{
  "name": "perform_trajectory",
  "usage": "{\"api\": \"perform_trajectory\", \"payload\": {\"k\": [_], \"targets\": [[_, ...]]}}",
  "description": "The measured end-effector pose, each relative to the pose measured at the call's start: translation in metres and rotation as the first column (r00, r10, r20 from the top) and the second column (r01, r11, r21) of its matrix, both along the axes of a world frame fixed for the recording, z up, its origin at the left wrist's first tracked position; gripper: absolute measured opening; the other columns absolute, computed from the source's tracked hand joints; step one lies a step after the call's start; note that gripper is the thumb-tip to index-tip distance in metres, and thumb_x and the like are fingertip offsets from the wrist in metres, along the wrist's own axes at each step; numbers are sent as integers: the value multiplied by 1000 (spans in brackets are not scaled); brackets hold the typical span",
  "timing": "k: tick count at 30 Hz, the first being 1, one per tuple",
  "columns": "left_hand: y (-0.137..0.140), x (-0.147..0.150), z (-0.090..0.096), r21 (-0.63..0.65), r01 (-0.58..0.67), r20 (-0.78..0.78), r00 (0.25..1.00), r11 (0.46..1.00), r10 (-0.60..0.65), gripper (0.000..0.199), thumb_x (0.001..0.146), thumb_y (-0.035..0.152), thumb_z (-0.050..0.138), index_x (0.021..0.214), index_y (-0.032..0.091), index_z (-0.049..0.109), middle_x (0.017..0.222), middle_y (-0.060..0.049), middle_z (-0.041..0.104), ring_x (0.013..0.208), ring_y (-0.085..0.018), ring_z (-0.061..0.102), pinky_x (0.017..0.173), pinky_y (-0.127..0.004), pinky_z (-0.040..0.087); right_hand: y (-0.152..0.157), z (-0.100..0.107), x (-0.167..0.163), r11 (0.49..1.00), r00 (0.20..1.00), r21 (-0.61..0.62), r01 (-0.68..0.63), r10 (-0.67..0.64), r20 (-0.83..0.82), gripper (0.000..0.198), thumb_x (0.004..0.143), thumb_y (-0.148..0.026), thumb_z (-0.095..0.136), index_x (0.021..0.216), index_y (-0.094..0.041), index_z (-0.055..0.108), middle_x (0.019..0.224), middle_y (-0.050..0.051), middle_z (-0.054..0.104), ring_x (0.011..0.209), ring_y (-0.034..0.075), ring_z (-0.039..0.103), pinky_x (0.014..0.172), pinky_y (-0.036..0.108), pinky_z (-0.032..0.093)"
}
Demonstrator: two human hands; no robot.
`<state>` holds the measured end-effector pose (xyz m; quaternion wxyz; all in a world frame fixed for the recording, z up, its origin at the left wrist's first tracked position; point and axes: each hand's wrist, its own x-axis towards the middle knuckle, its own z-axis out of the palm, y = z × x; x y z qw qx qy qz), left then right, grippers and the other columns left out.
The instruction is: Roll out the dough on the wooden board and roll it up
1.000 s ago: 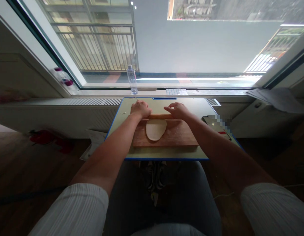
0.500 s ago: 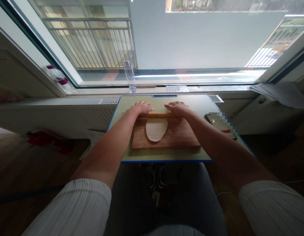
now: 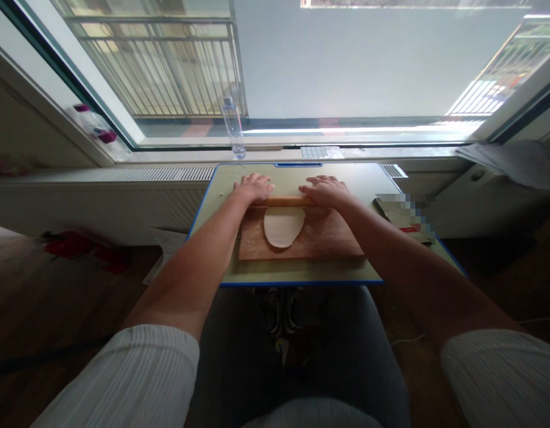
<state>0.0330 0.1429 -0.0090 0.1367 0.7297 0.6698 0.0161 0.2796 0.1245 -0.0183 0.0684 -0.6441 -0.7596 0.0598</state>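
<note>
A light wooden rolling pin [image 3: 287, 201] lies crosswise at the far edge of the wooden board [image 3: 322, 238]. My left hand [image 3: 254, 188] presses its palm on the pin's left end, fingers stretched out past it. On the right end, my right hand [image 3: 325, 191] rests the same way, its fingers reaching forward and slightly spread. Both ends of the pin are hidden under my hands. Just nearer to me than the pin, a flat, pale oval of dough [image 3: 284, 227] is on the board. Its far edge meets the pin.
The board is on a small blue-edged table [image 3: 302, 273]. A dark flat object [image 3: 397, 217], partly pixelated, lies at its right. On the windowsill stand a clear bottle [image 3: 233, 129] and a purple-capped bottle [image 3: 95, 123]. Papers [image 3: 515, 163] lie at far right.
The whole scene sits slightly higher in the picture. Both hands stay on the rolling pin, their fingers now a little more raised; the pin remains at the board's far edge.
</note>
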Motion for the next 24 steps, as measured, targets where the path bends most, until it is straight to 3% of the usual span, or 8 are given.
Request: {"api": "perform_trajectory", "payload": {"k": [3, 10, 24], "targets": [[-3, -1, -2, 11, 6, 0, 1000, 1000, -6, 63, 101, 60, 42, 161, 42, 53, 179, -6, 37, 160, -41, 35, 129, -70, 26, -8, 4, -3, 997, 998, -52, 56, -58, -24, 70, 105, -69, 43, 160, -30, 59, 170, 11, 51, 150, 45, 46, 122, 68, 35], [-14, -1, -4, 47, -7, -8, 1000, 999, 8, 63, 98, 58, 48, 158, 40, 58, 175, -8, 44, 156, -44, 42, 126, -69, 33, -24, 3, -4, 1000, 1000, -16, 24, -24, -13, 69, 106, -68, 38, 160, -30, 58, 168, 12, 53, 148, 45, 48, 121, 70, 34], [-55, 3, 2, 123, -1, -43, 999, 992, 6, 60, 103, 55, 32, 149, 36, 66, 167, -11, 53, 148, -39, 49, 120, -62, 38, -59, 3, -10, 998, 999, 62, 30, -32, 26, 62, 109, -65, 35, 145, -29, 70, 157, 15, 63, 141, 43, 55, 117, 71, 38]]}}
